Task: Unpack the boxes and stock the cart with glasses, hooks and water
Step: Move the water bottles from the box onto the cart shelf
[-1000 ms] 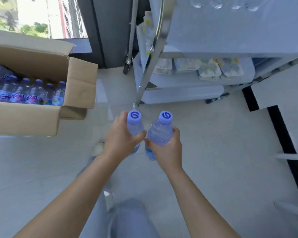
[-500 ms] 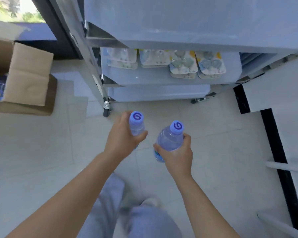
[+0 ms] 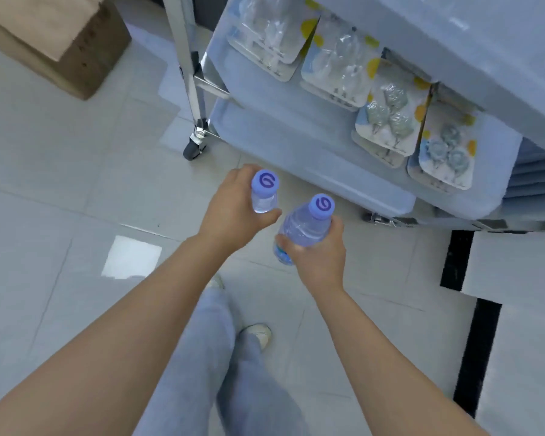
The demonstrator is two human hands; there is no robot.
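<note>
My left hand (image 3: 233, 212) grips a small water bottle (image 3: 265, 191) with a purple cap, held upright. My right hand (image 3: 320, 250) grips a second water bottle (image 3: 306, 225) of the same kind, tilted slightly. Both bottles hang over the floor just in front of the cart's lowest shelf (image 3: 296, 152). The middle shelf (image 3: 491, 171) of the cart carries several hook packs (image 3: 387, 121) laid side by side. The top shelf (image 3: 453, 42) crosses the upper right; what stands on it is out of view.
A cardboard box (image 3: 60, 42) sits on the tiled floor at the upper left. The cart's steel post (image 3: 186, 58) ends in a caster wheel (image 3: 194, 147). My legs and a shoe (image 3: 258, 335) are below. A black floor stripe (image 3: 475, 357) runs along the right.
The view has swung toward the cart and closer to it, and the box has slid to the upper left corner. Both hands still hold their bottles, now nearer the lower shelves.
</note>
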